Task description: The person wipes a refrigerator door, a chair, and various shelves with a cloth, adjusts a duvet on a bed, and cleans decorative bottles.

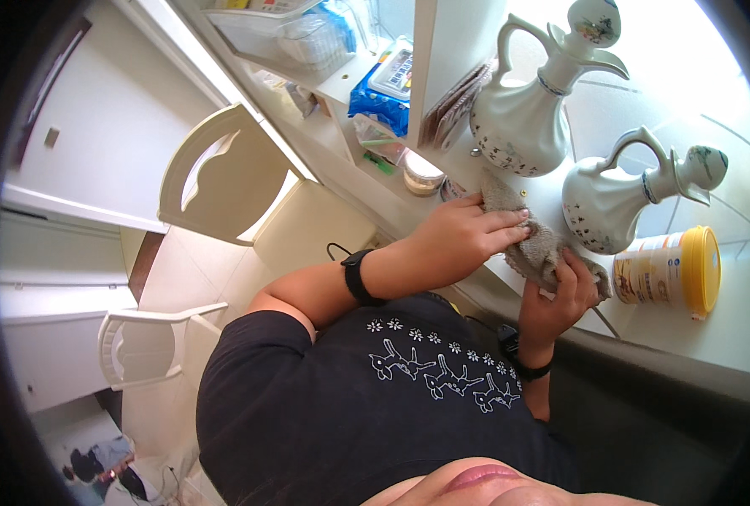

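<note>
A crumpled grey cloth (542, 256) lies along the edge of a white countertop (672, 335), with both hands on it. My left hand (460, 237) holds its left part, fingers laid over the top and thumb hidden. The other end is gripped by my right hand (558, 294), its fingers bent into the folds. Just beyond the cloth stand two white porcelain ewers with painted stoppers, a larger ewer (520, 120) and a smaller ewer (609, 202). A tin with a yellow lid (701, 272) is right of the smaller one.
At the left, a white shelf unit (435, 69) holds a blue pack of wipes (384, 95), a clear plastic bin (286, 38) and a round lidded jar (420, 174). Two cream chairs, a nearer chair (223, 183) and a farther chair (112, 348), stand on the left.
</note>
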Demonstrator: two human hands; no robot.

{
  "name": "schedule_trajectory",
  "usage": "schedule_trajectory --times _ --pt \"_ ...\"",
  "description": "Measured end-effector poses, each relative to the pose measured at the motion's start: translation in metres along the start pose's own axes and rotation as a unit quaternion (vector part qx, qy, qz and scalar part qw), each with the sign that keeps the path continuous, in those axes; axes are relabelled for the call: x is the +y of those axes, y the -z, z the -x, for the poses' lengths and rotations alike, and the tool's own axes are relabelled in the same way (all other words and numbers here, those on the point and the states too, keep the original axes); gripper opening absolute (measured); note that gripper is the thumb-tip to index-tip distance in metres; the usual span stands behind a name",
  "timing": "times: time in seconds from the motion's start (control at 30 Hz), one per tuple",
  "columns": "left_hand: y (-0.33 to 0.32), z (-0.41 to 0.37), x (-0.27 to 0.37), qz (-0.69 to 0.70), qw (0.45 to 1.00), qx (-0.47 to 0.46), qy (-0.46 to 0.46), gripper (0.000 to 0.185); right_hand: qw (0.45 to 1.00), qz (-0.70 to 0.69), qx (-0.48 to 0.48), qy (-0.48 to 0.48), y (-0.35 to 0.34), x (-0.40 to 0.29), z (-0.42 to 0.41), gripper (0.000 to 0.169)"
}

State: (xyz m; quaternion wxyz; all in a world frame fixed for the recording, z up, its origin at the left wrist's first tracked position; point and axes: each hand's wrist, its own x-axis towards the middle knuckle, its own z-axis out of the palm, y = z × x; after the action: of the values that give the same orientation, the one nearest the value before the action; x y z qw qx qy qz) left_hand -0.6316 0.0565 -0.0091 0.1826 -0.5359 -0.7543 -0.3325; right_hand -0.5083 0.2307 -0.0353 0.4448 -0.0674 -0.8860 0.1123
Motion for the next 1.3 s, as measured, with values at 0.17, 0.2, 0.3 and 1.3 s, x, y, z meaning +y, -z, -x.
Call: schedule_trajectory --times 0.17,0.2,0.3,1.3 --pt "0.001 0.006 0.007 -0.041 0.998 0.042 0.032 0.034 0.998 -0.049 -0.013 0.024 -0.003 -0.002 -0.013 0.034" --pt "0.0 0.006 0.01 -0.043 0.997 0.053 0.038 0.036 0.998 -0.054 -0.017 0.027 -0.002 0.0 -0.014 0.033" --pt "-0.011 0.005 0.021 -0.071 0.994 0.053 0.06 0.037 0.996 -0.074 -0.032 0.031 0.004 0.004 -0.02 0.03" --pt "-0.073 -0.018 0.05 -0.106 0.99 0.055 -0.074 0.039 0.994 -0.059 -0.027 -0.092 0.072 0.053 0.016 0.041"
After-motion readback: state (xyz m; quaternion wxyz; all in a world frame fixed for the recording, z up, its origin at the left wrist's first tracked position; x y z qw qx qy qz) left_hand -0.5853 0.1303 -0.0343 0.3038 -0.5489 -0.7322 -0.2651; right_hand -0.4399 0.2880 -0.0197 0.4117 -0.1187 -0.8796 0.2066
